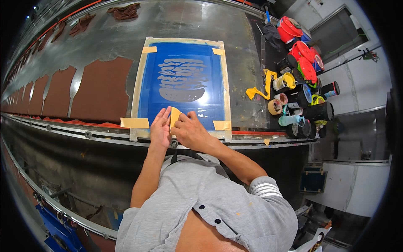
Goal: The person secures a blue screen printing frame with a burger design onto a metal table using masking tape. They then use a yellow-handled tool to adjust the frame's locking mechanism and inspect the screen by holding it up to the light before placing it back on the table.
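A screen-printing frame (228,90) with blue mesh lies flat on the long table in front of me. Pale openings in the mesh form a layered burger shape. Over its near edge, a piece of yellowish masking tape (175,114) stands between my two hands. My right hand (192,131) is closed, its fingertips pinching that tape. My left hand (160,129), fingers fairly straight and together, grips the tape's left side. More tape strips cross the frame's corners, one near left (135,123) and one near right (222,125).
Brown fabric pieces (100,90) lie in a row leftward, with crumpled brown cloths (124,11) farther back. At right stand several paint tubs, some with red lids (289,29), tape rolls (275,106), a yellow cloth (267,84) and a pale green cup (289,120). A metal rail (100,138) edges the table.
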The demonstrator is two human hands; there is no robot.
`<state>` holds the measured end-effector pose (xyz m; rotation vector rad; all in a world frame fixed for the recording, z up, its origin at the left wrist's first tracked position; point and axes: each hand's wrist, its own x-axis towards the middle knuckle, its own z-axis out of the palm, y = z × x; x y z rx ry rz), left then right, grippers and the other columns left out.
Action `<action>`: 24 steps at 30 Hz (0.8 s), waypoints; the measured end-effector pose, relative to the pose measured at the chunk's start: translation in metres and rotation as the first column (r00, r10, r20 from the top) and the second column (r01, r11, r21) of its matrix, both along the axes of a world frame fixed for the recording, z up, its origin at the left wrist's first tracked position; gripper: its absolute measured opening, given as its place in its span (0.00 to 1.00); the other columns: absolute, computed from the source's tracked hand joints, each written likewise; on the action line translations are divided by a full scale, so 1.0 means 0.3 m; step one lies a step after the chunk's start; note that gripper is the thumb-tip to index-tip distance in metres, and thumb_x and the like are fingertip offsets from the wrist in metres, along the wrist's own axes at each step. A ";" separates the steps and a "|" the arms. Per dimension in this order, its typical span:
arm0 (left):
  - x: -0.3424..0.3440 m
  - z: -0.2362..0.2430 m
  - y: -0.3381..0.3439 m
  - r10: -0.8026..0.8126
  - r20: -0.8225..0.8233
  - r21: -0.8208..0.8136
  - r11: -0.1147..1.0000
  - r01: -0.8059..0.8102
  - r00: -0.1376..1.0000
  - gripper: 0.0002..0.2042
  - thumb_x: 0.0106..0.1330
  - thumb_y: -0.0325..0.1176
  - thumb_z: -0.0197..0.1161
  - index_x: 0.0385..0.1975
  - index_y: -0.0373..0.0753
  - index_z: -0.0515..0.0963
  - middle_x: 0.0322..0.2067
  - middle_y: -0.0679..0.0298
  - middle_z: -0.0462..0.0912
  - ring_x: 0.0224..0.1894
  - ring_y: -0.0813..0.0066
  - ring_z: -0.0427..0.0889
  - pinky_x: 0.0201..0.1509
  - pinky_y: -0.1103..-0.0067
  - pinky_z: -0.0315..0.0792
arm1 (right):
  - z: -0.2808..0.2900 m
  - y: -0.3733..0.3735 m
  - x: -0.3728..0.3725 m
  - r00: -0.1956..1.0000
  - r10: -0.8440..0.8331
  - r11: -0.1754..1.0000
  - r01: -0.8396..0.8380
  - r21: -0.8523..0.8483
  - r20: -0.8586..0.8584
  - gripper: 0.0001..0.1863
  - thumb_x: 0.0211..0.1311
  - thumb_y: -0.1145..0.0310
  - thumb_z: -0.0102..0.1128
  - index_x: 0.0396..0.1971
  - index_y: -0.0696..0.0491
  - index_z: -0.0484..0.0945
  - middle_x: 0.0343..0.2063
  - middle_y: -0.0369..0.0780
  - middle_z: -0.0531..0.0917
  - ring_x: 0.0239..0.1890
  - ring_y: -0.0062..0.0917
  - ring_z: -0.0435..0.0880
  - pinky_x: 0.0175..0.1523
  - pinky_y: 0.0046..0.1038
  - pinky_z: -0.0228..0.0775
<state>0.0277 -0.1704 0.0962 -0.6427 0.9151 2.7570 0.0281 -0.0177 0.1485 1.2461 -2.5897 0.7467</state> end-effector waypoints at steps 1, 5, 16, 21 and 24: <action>-0.001 0.003 -0.012 0.011 0.006 0.018 1.000 -0.011 1.000 0.29 0.67 0.21 0.45 0.68 0.29 0.47 0.69 0.48 0.57 0.68 0.59 0.62 0.69 0.69 0.63 | -0.002 -0.003 -0.006 1.000 0.003 1.000 -0.003 -0.012 0.024 0.03 0.46 0.72 0.61 0.23 0.48 0.79 0.23 0.34 0.76 0.39 0.29 0.73 0.45 0.36 0.57; -0.021 -0.045 -0.019 -0.052 0.006 0.063 0.997 0.051 0.999 0.24 0.65 0.21 0.51 0.62 0.30 0.59 0.58 0.54 0.71 0.58 0.66 0.74 0.60 0.73 0.70 | 0.012 -0.004 -0.033 0.997 -0.019 0.999 0.021 0.028 -0.076 0.03 0.46 0.71 0.61 0.24 0.47 0.79 0.22 0.34 0.75 0.39 0.29 0.73 0.45 0.36 0.57; -0.028 -0.068 0.013 0.108 0.017 0.060 0.992 -0.109 0.994 0.22 0.67 0.19 0.49 0.62 0.29 0.58 0.59 0.50 0.70 0.58 0.63 0.75 0.61 0.69 0.72 | -0.027 0.015 -0.010 1.000 0.007 0.995 -0.008 0.096 0.007 0.06 0.45 0.74 0.66 0.26 0.48 0.79 0.27 0.32 0.78 0.40 0.27 0.74 0.48 0.36 0.59; -0.035 -0.083 -0.007 0.087 0.171 0.033 0.995 -0.094 0.981 0.25 0.63 0.18 0.55 0.61 0.28 0.60 0.54 0.53 0.75 0.52 0.67 0.79 0.51 0.75 0.76 | -0.034 0.018 -0.046 0.998 -0.011 0.997 0.015 0.071 -0.059 0.06 0.47 0.73 0.66 0.27 0.49 0.79 0.27 0.33 0.77 0.41 0.28 0.74 0.47 0.37 0.60; -0.035 -0.096 0.012 0.066 0.110 -0.103 0.993 -0.055 0.992 0.18 0.68 0.23 0.55 0.57 0.28 0.66 0.54 0.52 0.75 0.53 0.67 0.78 0.56 0.72 0.76 | -0.029 0.021 -0.063 0.999 0.000 0.996 0.005 0.090 -0.052 0.06 0.48 0.72 0.65 0.27 0.50 0.78 0.27 0.34 0.77 0.40 0.28 0.74 0.47 0.37 0.60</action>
